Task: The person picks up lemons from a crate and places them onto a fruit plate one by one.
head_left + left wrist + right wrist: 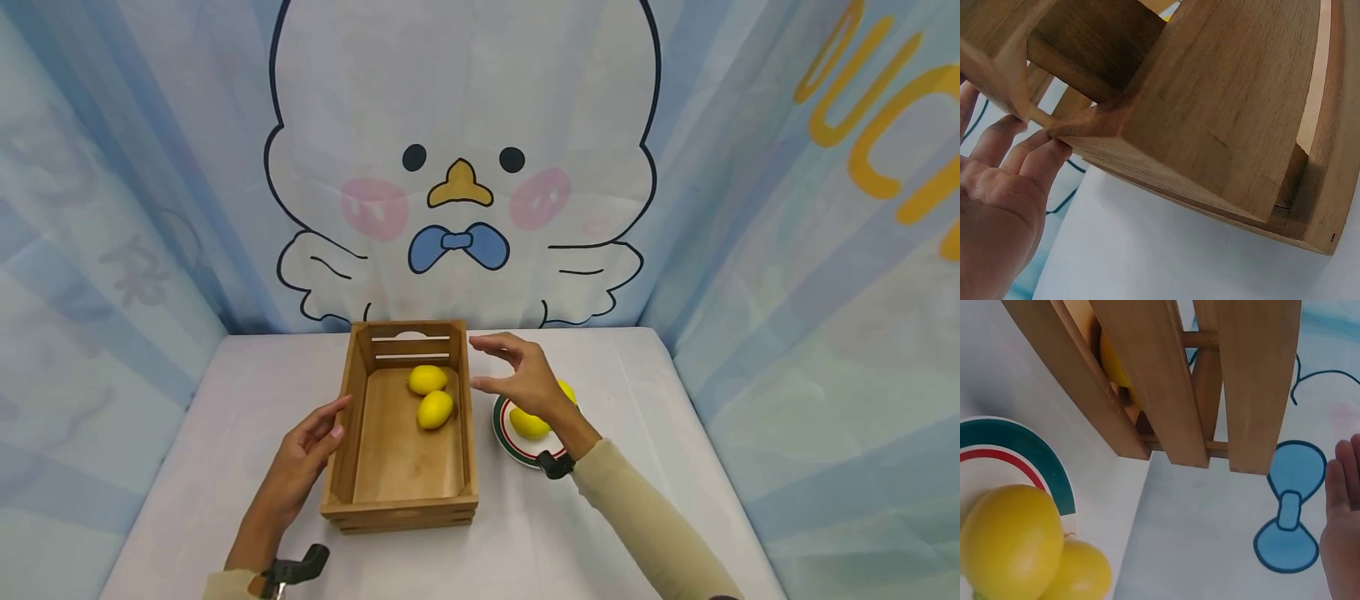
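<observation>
Left hand (303,446) touches the left side of the wooden crate (408,467), fingers loose; right hand (528,379), spread wide, holding nothing, hangs just right of it. Two lemons (435,410) lie inside. Advisable: even side pressure, clear of the plate (517,452) at right.

Right fingers (495,342) curved, thumb (491,384) apart

Soft, even light falls across the head view, probably from above, casting only faint shadow on the white tablecloth (540,546) and a darker band where the backdrop (465,100) meets its far edge. In the left wrist view the wooden crate (1229,119) is dim on its inner faces, its boards bowing near the right edge through lens distortion. The right wrist view is duller, the yellow lemons (1013,544) slightly soft in detail.
</observation>
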The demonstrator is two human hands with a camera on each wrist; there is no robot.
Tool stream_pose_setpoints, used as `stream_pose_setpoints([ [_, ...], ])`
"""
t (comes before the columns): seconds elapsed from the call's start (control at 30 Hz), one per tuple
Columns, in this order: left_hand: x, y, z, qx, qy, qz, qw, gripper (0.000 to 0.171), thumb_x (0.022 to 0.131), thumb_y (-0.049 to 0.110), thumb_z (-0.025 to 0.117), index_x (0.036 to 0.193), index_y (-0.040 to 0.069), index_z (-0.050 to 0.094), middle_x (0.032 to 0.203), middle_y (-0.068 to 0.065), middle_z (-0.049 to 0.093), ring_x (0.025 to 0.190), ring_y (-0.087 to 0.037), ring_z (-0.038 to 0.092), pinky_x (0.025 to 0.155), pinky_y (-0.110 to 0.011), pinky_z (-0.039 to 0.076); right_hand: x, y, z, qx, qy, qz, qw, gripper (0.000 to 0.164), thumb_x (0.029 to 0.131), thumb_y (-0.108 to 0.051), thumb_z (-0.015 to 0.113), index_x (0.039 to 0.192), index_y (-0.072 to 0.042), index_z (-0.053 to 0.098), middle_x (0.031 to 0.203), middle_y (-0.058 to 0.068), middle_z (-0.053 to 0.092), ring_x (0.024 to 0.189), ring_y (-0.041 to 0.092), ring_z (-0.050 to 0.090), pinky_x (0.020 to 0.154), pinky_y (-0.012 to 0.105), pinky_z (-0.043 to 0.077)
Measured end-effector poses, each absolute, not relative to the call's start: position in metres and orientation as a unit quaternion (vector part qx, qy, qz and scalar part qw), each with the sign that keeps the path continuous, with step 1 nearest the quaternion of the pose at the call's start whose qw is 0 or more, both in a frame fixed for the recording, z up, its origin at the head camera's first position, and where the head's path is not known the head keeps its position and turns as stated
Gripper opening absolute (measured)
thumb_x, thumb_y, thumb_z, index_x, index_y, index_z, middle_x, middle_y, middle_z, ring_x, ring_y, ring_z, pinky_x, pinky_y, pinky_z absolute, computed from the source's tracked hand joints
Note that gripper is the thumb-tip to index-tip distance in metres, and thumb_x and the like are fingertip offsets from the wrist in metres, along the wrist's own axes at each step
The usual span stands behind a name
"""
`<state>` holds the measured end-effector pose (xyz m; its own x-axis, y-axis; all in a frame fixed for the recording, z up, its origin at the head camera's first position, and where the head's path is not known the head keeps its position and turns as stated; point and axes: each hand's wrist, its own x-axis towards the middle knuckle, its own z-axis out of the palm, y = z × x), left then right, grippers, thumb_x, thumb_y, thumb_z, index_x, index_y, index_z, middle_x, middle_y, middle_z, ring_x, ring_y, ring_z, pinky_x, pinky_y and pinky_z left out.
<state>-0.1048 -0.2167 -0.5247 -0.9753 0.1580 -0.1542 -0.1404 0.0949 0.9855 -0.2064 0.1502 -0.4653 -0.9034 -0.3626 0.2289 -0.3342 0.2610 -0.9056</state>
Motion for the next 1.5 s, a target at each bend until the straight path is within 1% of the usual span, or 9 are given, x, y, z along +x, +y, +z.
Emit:
stream_pose_setpoints([
  [0.23,-0.105,-0.217,-0.525,0.006,0.730,0.674,0.113,0.058,0.111,0.032,0.058,0.164,0.020,0.040,0.180,-0.008,0.017,0.166,-0.043,0.008,0.118,-0.085,0.013,-0.221,0.145,-0.461,-0.279,0.790,-0.544,0.050,0.061,0.086,-0.008,0.089,0.142,-0.002,0.065,0.146,0.013,0.066,0.139,0.028,0.060,0.124,0.046,0.044],
  [0.47,-0.105,-0.218,-0.526,0.010,0.733,0.671,0.112,0.058,0.111,0.032,0.058,0.165,0.020,0.040,0.179,-0.009,0.017,0.166,-0.044,0.010,0.118,-0.085,0.013,-0.236,0.140,-0.459,-0.312,0.785,-0.527,0.091,0.061,0.085,-0.010,0.090,0.141,-0.007,0.067,0.145,0.015,0.066,0.139,0.024,0.060,0.124,0.043,0.043],
  [0.7,-0.104,-0.217,-0.526,0.005,0.730,0.674,0.114,0.058,0.111,0.033,0.058,0.165,0.021,0.040,0.179,-0.009,0.019,0.165,-0.044,0.012,0.120,-0.084,0.014,-0.248,0.134,-0.458,-0.342,0.777,-0.510,0.138,0.059,0.086,-0.009,0.089,0.140,-0.005,0.067,0.143,0.013,0.068,0.134,0.025,0.062,0.126,0.047,0.040],
  [0.93,-0.104,-0.216,-0.523,0.000,0.730,0.673,0.118,0.059,0.111,0.033,0.058,0.165,0.021,0.039,0.180,-0.009,0.017,0.165,-0.045,0.011,0.119,-0.085,0.013,-0.262,0.124,-0.455,-0.382,0.766,-0.482,0.185,0.057,0.085,-0.006,0.089,0.138,-0.007,0.069,0.141,0.012,0.069,0.132,0.027,0.064,0.123,0.047,0.044],
  [1.03,-0.104,-0.216,-0.522,-0.001,0.731,0.672,0.118,0.059,0.111,0.034,0.058,0.165,0.021,0.039,0.179,-0.010,0.018,0.165,-0.045,0.011,0.119,-0.084,0.013,-0.270,0.119,-0.454,-0.406,0.758,-0.466,0.206,0.057,0.085,-0.006,0.088,0.139,-0.005,0.068,0.142,0.012,0.069,0.133,0.029,0.064,0.120,0.049,0.047],
  [1.2,-0.104,-0.217,-0.524,0.000,0.734,0.669,0.115,0.058,0.111,0.034,0.058,0.165,0.022,0.040,0.179,-0.009,0.021,0.165,-0.045,0.013,0.118,-0.085,0.014,-0.282,0.111,-0.452,-0.438,0.730,-0.455,0.261,0.058,0.085,-0.004,0.088,0.138,0.002,0.066,0.144,0.021,0.066,0.135,0.036,0.064,0.119,0.051,0.048],
  [1.3,-0.104,-0.217,-0.525,0.001,0.735,0.668,0.113,0.058,0.111,0.034,0.058,0.164,0.022,0.040,0.178,-0.009,0.022,0.165,-0.045,0.013,0.118,-0.085,0.014,-0.289,0.105,-0.451,-0.447,0.712,-0.452,0.299,0.058,0.084,-0.002,0.088,0.138,0.003,0.066,0.145,0.024,0.065,0.136,0.032,0.064,0.121,0.053,0.046],
  [1.4,-0.104,-0.217,-0.525,0.003,0.736,0.668,0.110,0.058,0.111,0.033,0.058,0.164,0.021,0.040,0.178,-0.010,0.021,0.165,-0.045,0.013,0.118,-0.085,0.014,-0.296,0.100,-0.452,-0.454,0.700,-0.441,0.330,0.057,0.084,0.001,0.088,0.137,0.003,0.067,0.145,0.025,0.065,0.136,0.027,0.064,0.121,0.050,0.047],
  [1.5,-0.104,-0.217,-0.525,0.005,0.736,0.668,0.110,0.058,0.111,0.032,0.058,0.164,0.020,0.040,0.179,-0.010,0.021,0.165,-0.045,0.013,0.119,-0.085,0.014,-0.303,0.095,-0.451,-0.459,0.694,-0.427,0.355,0.056,0.083,0.002,0.088,0.135,0.004,0.068,0.142,0.022,0.068,0.136,0.029,0.065,0.120,0.047,0.048],
])
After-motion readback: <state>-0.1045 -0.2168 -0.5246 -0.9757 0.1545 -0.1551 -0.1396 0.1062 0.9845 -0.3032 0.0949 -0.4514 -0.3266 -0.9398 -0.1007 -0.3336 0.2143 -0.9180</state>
